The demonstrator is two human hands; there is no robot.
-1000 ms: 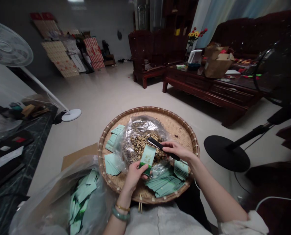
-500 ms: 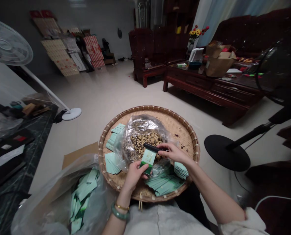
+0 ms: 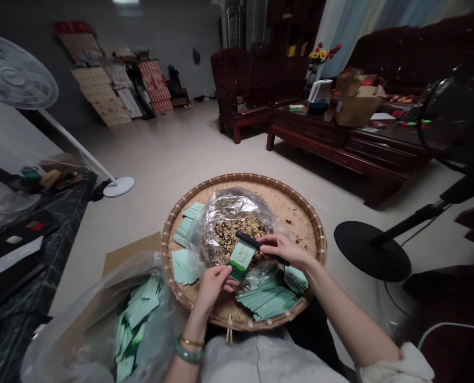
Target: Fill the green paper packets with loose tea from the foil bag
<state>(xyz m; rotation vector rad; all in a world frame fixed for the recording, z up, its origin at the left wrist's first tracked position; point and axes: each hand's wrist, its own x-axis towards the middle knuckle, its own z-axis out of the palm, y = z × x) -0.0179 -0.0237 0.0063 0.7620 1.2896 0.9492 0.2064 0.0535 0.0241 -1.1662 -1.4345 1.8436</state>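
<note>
Right hand (image 3: 282, 250) is gripping a long, slim black handheld tool (image 3: 248, 239); thumb and fingers are pressing together around its body. The tool is lying aslant across the top edge of a flat, pale-green rectangular packet with gold lettering and a darker green base (image 3: 242, 259). Whether it is clamping that edge, I cannot tell.

Left hand (image 3: 215, 284) is sitting at the packet's lower left edge, fingers partly curled, thumb close to the forefinger; cannot tell whether they are pinching the packet or only touching it. A gold-coloured bangle (image 3: 192, 343) and a thick green bangle (image 3: 189, 355) are circling the left wrist.

The packet is tilting above an open, clear plastic bag (image 3: 237, 201) that is holding a loose tan-and-dark dry mix (image 3: 223, 234). Bag and mix are resting in a round, woven tan tray with a bound rim (image 3: 322, 234). Dark bits are lying scattered on the weave toward the right.

More pale-green packets are fanning out along the tray's left side (image 3: 184, 267) and near side (image 3: 269, 298). Beside the tray, lower left, a large translucent plastic bag (image 3: 77, 324) is holding a loose heap of green packets (image 3: 141, 308).
</note>
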